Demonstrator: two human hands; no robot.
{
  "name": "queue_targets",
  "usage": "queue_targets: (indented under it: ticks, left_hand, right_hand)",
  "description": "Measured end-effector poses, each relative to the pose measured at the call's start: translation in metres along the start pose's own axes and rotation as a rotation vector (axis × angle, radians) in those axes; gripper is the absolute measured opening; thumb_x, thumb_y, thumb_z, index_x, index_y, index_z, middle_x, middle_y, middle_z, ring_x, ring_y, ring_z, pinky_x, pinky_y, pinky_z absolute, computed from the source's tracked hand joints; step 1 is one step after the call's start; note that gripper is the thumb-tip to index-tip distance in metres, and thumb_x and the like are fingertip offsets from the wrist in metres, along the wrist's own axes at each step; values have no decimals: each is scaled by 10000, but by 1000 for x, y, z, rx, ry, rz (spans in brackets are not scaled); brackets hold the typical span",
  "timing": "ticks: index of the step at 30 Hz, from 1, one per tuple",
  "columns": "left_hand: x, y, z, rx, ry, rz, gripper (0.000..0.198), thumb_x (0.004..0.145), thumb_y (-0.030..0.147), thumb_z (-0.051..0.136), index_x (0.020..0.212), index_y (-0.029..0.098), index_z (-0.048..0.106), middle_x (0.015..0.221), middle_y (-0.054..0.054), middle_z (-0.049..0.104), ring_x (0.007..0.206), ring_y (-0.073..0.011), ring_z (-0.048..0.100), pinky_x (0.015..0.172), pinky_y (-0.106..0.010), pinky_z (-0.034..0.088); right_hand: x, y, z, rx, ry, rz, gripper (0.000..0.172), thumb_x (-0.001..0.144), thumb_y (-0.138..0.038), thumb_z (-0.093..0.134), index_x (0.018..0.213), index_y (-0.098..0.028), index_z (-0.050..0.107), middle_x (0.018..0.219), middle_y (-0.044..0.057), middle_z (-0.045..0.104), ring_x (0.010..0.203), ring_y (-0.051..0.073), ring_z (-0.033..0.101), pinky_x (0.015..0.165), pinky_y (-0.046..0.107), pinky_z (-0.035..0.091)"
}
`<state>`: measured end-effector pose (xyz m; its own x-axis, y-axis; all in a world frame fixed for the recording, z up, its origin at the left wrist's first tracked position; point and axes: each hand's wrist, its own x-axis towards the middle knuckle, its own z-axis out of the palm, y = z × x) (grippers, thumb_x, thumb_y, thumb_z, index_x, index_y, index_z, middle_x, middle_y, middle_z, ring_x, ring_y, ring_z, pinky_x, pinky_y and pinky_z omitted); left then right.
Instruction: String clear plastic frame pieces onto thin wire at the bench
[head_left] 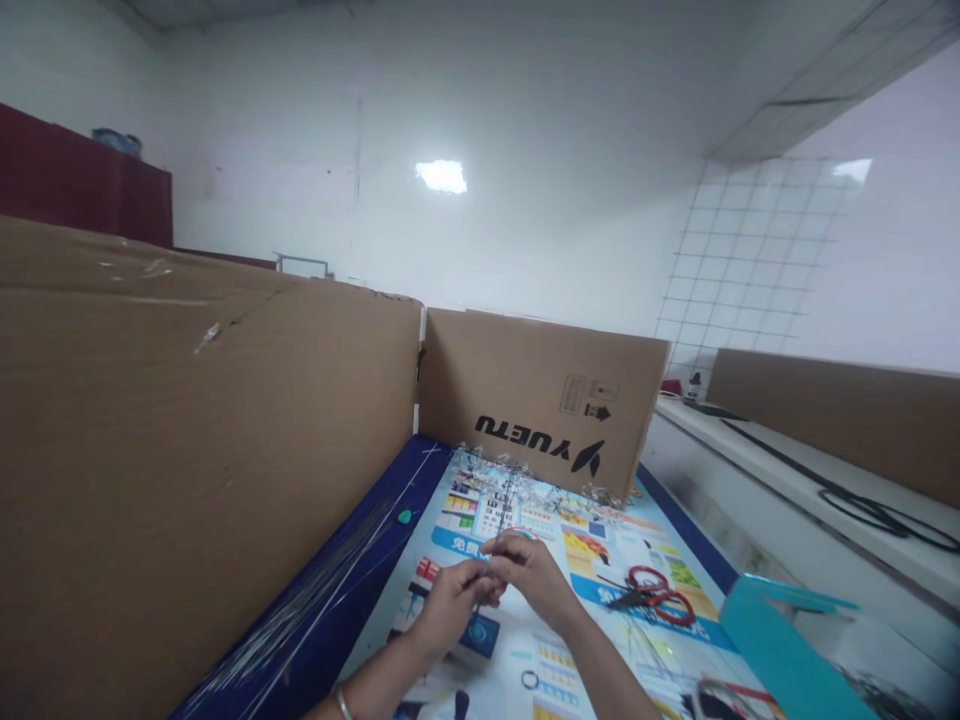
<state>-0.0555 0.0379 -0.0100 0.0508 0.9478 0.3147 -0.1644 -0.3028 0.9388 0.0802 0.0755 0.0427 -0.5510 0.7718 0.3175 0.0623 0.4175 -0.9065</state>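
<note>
My left hand (450, 598) and my right hand (529, 570) meet above a printed poster sheet (555, 560) that covers the table. Both hands have their fingers pinched together on something thin, possibly a wire, too small to name. A thin dark strand runs up from the fingers toward a tangle of clear, shiny bits (510, 470) at the foot of the cardboard. Red-handled scissors (652, 590) lie on the poster, right of my right hand.
Tall cardboard walls stand on the left (187, 450) and at the back (540, 400), the latter printed upside down. A bundle of thin wires (315, 590) lies along the blue table edge. A teal tray (787, 650) sits at lower right. Cables lie on a white ledge (825, 480).
</note>
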Motion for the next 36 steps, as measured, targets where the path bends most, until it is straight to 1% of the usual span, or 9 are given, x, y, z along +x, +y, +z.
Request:
queue_targets:
  ticks: [6,10,13,17,23,28,30,34,36]
  left_hand:
    - [2,-4,-3,46,-50,17,179,764,267,572,680,126,643,651,-27,616,632,-142,570,636,-265,464]
    - [3,-7,-3,82,-66,18,187,780,261,553,674,132,637,654,-24,608,639,-141,568,642,-259,455]
    - [4,-7,-3,115,-76,17,205,784,287,549,684,134,641,652,-25,609,635,-144,567,637,-255,454]
    - [2,-4,-3,195,-77,31,223,814,298,500,780,148,660,683,-34,625,660,-157,574,654,-261,452]
    - [-5,-4,0,491,70,170,171,793,220,508,808,179,672,755,-51,637,722,-188,559,678,-282,423]
    - [-7,-7,-2,610,134,251,188,801,167,472,728,182,644,681,-31,612,647,-175,538,620,-276,398]
    - [-7,-8,-3,617,137,253,181,797,160,474,712,181,633,677,-26,607,641,-169,536,615,-273,396]
    - [-7,-7,-4,617,114,193,190,792,155,470,675,172,619,653,-24,599,632,-168,534,600,-275,394]
    - [-7,-6,-3,616,108,184,194,792,152,464,661,168,607,650,-25,596,633,-168,530,598,-276,389]
  right_hand:
    - [1,-11,-10,153,-158,55,223,676,-348,663,814,-175,690,661,-26,544,506,111,588,527,244,511]
    - [3,-16,-14,150,-180,68,220,667,-350,666,783,-168,708,657,-14,567,488,101,575,515,237,506]
    - [5,-15,-13,139,-152,60,176,656,-321,673,730,-167,713,675,-10,572,475,90,565,497,223,495]
    - [7,-8,-10,56,-69,15,111,671,-258,640,635,-168,693,675,-8,590,492,83,547,495,205,468]
    - [5,-4,-1,-98,100,-23,185,692,-252,600,527,-175,627,673,3,640,589,126,589,548,224,473]
    - [2,-13,8,-255,168,-154,200,715,-220,582,518,-206,613,661,3,651,701,158,618,647,253,474]
    - [1,-11,11,-273,187,-160,186,714,-211,581,529,-207,605,669,1,652,695,156,615,654,256,472]
    - [1,-4,13,-226,202,-74,217,730,-206,546,514,-196,557,596,-12,615,550,130,579,532,228,449]
    - [0,-2,14,-270,210,-105,215,724,-194,550,509,-193,548,613,-10,616,579,131,582,549,223,443]
